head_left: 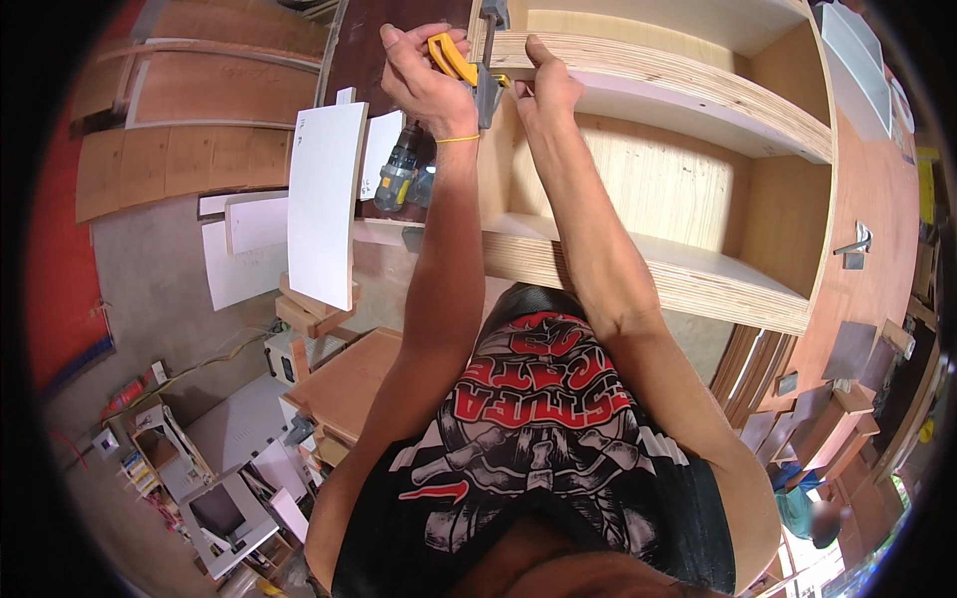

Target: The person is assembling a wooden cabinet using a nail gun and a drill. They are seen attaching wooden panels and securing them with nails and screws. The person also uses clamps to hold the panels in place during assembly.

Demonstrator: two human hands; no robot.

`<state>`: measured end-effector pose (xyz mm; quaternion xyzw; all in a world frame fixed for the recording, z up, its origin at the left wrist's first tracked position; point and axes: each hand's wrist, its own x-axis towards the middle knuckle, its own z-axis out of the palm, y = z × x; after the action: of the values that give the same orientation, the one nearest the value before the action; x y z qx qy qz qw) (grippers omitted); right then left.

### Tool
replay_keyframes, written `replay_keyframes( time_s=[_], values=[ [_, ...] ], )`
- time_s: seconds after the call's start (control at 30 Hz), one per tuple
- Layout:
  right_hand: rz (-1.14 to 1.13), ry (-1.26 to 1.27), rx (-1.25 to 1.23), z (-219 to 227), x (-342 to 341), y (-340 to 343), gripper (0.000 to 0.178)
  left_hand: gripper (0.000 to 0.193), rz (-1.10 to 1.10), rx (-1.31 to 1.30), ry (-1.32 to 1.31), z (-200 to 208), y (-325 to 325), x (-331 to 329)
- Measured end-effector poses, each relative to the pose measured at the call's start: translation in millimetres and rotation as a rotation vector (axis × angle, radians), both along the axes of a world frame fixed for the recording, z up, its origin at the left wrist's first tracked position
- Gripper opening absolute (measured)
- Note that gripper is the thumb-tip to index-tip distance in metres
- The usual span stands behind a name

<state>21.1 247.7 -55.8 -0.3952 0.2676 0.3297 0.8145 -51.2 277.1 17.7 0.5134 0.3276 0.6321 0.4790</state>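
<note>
A bar clamp (485,98) with a yellow lever sits upright on the left front of a plywood cabinet (638,267). My left hand (427,85) is closed around its yellow lever, palm partly showing. Just right of the clamp, my right hand (551,88) grips the layered front edge of a plywood shelf board (688,92). One finger lies across the edge and the others curl below, close to the clamp's small yellow tab; whether they touch it I cannot tell. A cordless drill (399,171) lies left of my left wrist.
A long white panel (324,204) stands out at the left, beside the drill. A brown wooden workbench (351,374) is below it. At right, a wooden tabletop (865,189) carries a metal fitting (854,244). Another person (809,518) is at the far lower right.
</note>
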Motion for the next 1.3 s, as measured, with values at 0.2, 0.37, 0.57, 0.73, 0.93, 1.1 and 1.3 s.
replay_keyframes(
  time_s=[0.2, 0.37, 0.57, 0.73, 0.93, 1.1, 1.3],
  values=[
    [0.01, -0.005, 0.04, -5, 3, 2, 0.04, 0.069, -0.025, -0.084, 0.027, 3, -4, -7],
    [0.066, -0.014, 0.101, -11, 5, -1, 0.075, 0.06, 0.015, -0.057, 0.03, 5, -6, -5],
    [0.037, 0.003, 0.143, -1, 1, -4, 0.076, 0.062, -0.035, -0.066, 0.004, 4, -3, 0],
    [0.059, -0.01, 0.12, -13, 3, 0, 0.071, 0.055, 0.001, -0.124, -0.001, 8, -5, -1],
    [-0.087, -0.037, 0.029, -17, 3, 10, 0.049, 0.056, -0.058, -0.124, -0.057, 5, -2, -1],
    [-0.047, -0.006, 0.173, 6, -3, -2, 0.068, 0.062, -0.062, -0.078, 0.02, 5, -3, -2],
    [-0.035, -0.032, 0.254, -9, 2, 0, 0.064, 0.051, -0.078, -0.107, -0.035, 2, 0, -4]
  ],
)
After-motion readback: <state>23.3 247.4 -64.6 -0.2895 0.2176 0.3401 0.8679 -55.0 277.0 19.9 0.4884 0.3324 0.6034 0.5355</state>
